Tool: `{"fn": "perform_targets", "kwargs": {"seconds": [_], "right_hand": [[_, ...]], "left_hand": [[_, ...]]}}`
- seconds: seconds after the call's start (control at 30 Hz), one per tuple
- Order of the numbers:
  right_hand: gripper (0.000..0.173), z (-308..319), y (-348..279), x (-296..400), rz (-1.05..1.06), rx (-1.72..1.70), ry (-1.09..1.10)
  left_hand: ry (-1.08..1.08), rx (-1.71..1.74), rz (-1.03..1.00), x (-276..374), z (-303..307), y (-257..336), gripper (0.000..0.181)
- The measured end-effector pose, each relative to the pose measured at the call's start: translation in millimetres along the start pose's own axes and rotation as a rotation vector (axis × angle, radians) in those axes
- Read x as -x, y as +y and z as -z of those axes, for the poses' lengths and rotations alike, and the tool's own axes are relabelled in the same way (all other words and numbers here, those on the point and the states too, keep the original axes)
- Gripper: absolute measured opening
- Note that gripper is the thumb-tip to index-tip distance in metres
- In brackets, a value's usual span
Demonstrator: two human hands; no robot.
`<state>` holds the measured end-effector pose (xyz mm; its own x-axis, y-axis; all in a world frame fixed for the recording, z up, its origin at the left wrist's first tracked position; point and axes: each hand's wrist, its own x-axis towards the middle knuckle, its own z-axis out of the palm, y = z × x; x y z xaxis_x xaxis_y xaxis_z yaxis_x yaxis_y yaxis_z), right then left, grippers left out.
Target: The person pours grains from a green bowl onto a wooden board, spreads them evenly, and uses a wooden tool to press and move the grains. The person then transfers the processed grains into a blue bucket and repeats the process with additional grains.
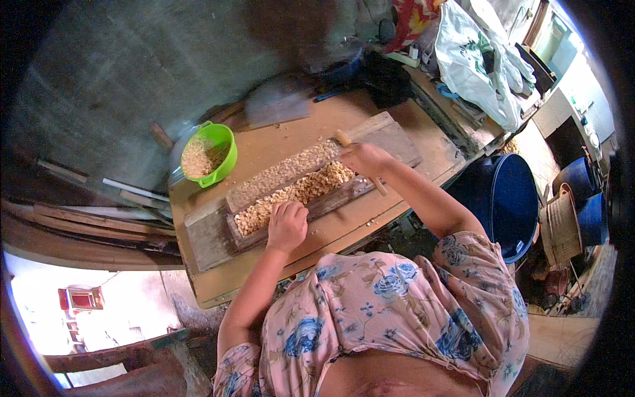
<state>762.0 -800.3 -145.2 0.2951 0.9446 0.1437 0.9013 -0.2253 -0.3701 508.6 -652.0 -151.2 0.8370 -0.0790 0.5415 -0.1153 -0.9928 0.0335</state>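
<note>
A long wooden trough mould [317,203] lies at a slant on a board, packed with a lumpy pale-gold mixture that looks like puffed grain [317,185]. A flatter strip of similar pieces [283,171] runs along its far side. My right hand [366,159] grips a wooden rolling stick [379,186] that lies across the mould near its right end. Near the left end, my left hand [288,226] rests over the mixture and the mould's near wall, fingers bent downward. Its fingertips are hidden, so whether they grip the wall does not show.
A lime-green plastic basin [225,166] with pale loose grain stands at the table's back left. Crumbs dot the wooden table [347,226]. White plastic bags [469,69] sit at the upper right. A large blue tub [516,208] and a woven basket [560,228] stand beyond the right edge.
</note>
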Motion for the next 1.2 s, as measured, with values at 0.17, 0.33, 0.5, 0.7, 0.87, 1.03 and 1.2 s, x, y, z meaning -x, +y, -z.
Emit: {"fn": "perform_targets", "kwargs": {"seconds": [0.17,0.33,0.5,0.7,0.87,1.03,1.2], "right_hand": [[0.017,-1.9,-18.9,-2.3,0.323,0.127,0.396],[0.023,8.1,-30.0,13.2,-0.180,0.021,0.060],[0.023,7.5,-2.2,50.4,0.091,0.039,-0.056],[0.014,-12.8,14.4,47.6,0.258,-0.008,0.072],[0.016,-26.2,23.2,39.6,0.119,0.080,0.059],[0.017,-19.8,-8.7,37.2,-0.038,0.095,0.220],[0.017,-17.2,-8.6,41.5,0.035,0.060,0.125]], "left_hand": [[-0.082,0.001,0.022,-12.7,-4.8,11.5,0.015],[-0.075,-0.033,-0.019,-14.8,-9.2,15.3,0.018],[-0.042,0.067,0.012,-19.0,-17.3,15.7,0.014],[-0.038,0.053,0.059,-23.6,-18.0,13.8,0.012],[-0.101,0.034,0.049,-20.4,-22.7,12.7,0.010],[-0.153,0.050,0.010,-12.8,-24.0,16.6,0.008],[-0.160,0.084,0.040,-17.2,-18.4,16.5,0.009]]}}
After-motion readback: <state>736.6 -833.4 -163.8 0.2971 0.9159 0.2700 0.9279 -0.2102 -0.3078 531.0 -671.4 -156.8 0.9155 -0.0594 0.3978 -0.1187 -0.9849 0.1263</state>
